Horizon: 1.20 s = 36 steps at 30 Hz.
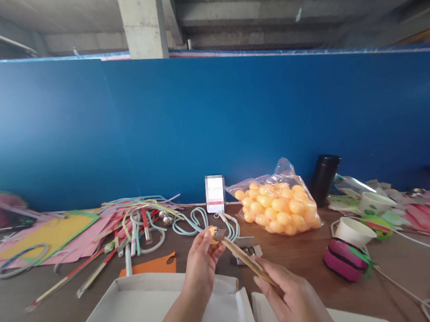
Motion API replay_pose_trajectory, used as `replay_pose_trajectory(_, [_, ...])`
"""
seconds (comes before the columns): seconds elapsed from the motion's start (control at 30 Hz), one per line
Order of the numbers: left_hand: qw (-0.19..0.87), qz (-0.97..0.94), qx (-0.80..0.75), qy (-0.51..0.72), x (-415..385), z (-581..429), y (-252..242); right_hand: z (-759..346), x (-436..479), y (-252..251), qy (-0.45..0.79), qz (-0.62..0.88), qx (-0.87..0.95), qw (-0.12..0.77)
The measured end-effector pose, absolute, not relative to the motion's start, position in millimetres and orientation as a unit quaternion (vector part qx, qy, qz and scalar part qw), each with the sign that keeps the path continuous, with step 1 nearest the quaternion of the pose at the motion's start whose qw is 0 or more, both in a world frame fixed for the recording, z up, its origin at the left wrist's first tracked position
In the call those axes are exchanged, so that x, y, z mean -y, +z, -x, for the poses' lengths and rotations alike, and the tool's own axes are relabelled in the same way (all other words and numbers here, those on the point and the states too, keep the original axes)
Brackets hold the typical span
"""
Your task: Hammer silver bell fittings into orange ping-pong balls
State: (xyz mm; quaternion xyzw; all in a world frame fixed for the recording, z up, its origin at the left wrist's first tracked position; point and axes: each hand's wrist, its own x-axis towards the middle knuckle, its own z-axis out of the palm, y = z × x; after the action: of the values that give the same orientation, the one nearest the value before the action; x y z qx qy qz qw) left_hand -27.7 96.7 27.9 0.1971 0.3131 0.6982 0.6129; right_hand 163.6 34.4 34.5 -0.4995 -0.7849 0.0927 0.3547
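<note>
Raised over the front of the table, my left hand (203, 262) is closed, its fingertips pinching a small orange-yellow ball (213, 233). The wooden handle (247, 259) of a tool lies in my right hand (286, 293), which is wrapped round its lower end. A short grey metal head (219, 235) at the tool's far end meets or overlaps the ball; whether they touch I cannot tell. Behind the handle is a small open box (258, 251) holding tiny shiny pieces. Below my left hand sits a large open white box (150, 288).
A clear bag of orange-yellow balls (277, 208) stands at the back. Tubes and sticks (141, 220) lie tangled on the left, beside coloured paper (54, 236). To the right are a black cylinder (324, 178), a paper cup (354, 232) and a magenta pouch (343, 260). A blue partition (212, 117) closes the back.
</note>
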Motion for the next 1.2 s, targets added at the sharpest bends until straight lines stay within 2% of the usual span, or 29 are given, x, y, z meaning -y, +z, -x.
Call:
replay_pose_trajectory(0.33, [0.615,-0.196,-0.313,0.696,-95.8,26.6,29.4,-165.2,-34.9,34.5,0.094,0.522,0.784,0.321])
replay_pose_trajectory(1.03, [0.606,-0.196,-0.313,0.704,-95.6,26.6,29.8,-165.7,-36.6,33.2,0.088,0.519,0.78,0.337])
replay_pose_trajectory(1.2, [0.612,-0.199,-0.308,0.701,-94.6,27.4,29.9,-164.9,-36.5,35.9,0.114,0.528,0.78,0.314])
